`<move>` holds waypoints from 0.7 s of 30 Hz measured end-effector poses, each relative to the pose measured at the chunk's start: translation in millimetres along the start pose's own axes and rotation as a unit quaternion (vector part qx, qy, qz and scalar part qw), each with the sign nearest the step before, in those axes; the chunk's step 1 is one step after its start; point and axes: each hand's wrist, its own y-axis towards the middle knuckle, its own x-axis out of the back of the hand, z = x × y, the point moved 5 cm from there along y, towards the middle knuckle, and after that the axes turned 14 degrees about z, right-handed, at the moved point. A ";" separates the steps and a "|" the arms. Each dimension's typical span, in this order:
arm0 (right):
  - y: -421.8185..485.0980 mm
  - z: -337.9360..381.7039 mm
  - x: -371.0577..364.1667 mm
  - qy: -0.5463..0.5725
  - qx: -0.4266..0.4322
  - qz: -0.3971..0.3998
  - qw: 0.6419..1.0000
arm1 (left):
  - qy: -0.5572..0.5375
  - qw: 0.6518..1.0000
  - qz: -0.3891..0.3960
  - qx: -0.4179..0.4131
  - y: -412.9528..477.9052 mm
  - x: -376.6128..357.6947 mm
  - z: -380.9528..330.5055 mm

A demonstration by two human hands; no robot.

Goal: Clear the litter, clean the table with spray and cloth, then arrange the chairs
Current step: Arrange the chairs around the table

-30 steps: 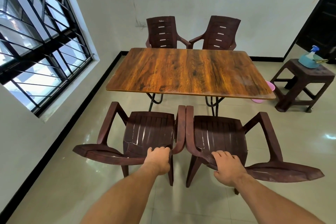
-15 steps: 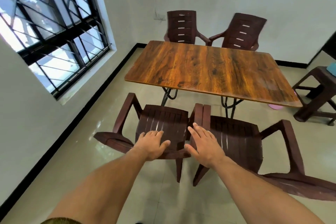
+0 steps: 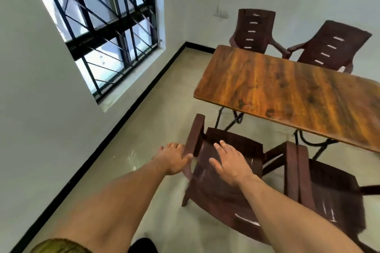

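Beside the wood-grain rectangular table [image 3: 287, 90], two dark brown moulded plastic armchairs stand arm to arm. Left hand [image 3: 171, 159] lies with fingers extended against the outer armrest of the nearer-left chair [image 3: 236, 150]; right hand [image 3: 230, 162] hovers flat and open over its seat — whether it touches cannot be told. Neither hand grips. Such placement suits nudging the chair square to its neighbour [image 3: 333, 193] — probably the final arranging step, the tabletop being bare.

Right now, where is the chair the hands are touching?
In the head view, the chair is low in the middle, on the near side of the table. It stands beside another chair, on that one's window side.
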 end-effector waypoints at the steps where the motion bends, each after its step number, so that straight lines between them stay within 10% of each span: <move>1: 18.1 19.6 2.9 0.019 -0.011 0.002 1.000 | 0.008 1.000 0.016 -0.007 7.8 9.4 25.1; 21: 306.6 66.3 91.5 0.154 -0.214 -0.007 0.964 | 0.250 0.941 0.114 -0.200 236.7 192.5 136.6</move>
